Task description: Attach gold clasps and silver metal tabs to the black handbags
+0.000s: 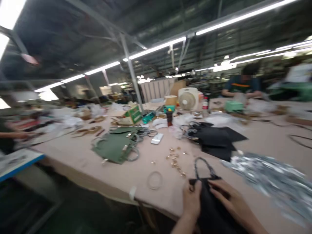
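A black bag (pixel 209 204) with a looped dark handle (pixel 204 165) is at the table's near edge, its lower part running out of view. My left hand (pixel 191 199) is closed on its top left corner, thumb on the near face. My right hand (pixel 230 200) has its fingers bent around the top right edge; motion blurs them slightly. Just beyond lie small gold-coloured metal pieces (pixel 174 159) in a loose scatter. To the left, a thin pale ring (pixel 154 180) rests flat on the table.
Green bag pieces (pixel 114 146) lie left of a phone (pixel 157 138). Black pieces (pixel 216 139) and silvery strips (pixel 270 178) spread to the right. A fan (pixel 188 99), a green carton (pixel 131 116) and a dark drink cup (pixel 169 117) stand farther back. A co-worker (pixel 242 85) sits across the table.
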Action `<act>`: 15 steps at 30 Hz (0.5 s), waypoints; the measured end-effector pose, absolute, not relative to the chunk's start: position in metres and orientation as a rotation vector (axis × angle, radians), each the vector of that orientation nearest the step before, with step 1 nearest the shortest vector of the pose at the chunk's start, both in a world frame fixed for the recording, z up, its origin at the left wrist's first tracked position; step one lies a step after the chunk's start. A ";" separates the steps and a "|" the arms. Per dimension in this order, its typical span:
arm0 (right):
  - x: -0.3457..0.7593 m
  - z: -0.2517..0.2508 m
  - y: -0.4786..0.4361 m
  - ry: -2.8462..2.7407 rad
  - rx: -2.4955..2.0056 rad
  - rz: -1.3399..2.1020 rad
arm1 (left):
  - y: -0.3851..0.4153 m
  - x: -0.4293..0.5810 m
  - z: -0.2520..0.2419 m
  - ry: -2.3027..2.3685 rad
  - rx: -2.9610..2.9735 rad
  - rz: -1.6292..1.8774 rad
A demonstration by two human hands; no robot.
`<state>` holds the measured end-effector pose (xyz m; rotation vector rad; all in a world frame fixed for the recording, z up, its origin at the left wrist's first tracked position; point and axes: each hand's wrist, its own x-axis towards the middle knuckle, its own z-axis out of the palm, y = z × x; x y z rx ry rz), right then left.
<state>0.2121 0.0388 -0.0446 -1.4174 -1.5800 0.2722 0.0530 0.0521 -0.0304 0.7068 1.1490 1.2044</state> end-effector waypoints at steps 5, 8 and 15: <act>0.244 -0.059 0.034 -1.235 -1.362 0.802 | 0.074 0.065 -0.065 1.120 0.898 1.222; 0.246 -0.064 0.042 -1.159 -1.324 0.845 | 0.081 0.063 -0.076 1.141 1.001 1.264; 0.244 -0.071 0.043 -1.207 -1.250 0.857 | 0.079 0.061 -0.077 1.167 1.058 1.258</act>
